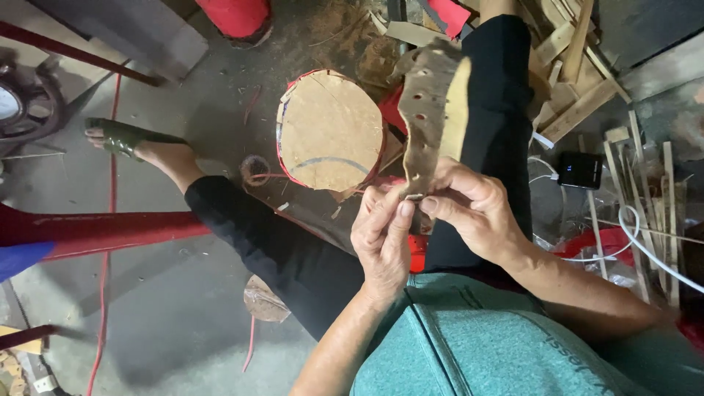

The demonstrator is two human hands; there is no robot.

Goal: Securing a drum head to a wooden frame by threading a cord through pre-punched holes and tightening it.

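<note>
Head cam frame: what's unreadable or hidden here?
- Lower end of the brown holed strip: covered by the left hand and right hand.
- Side of the round drum: seen from above, only the top face shows.
- Right foot: hidden by the wood scraps and the top edge.
- Small black device: too small to identify.

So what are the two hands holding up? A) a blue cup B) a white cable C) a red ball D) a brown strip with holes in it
D: both the left hand and the right hand pinch the lower end of a brown strip punched with round holes.
</note>
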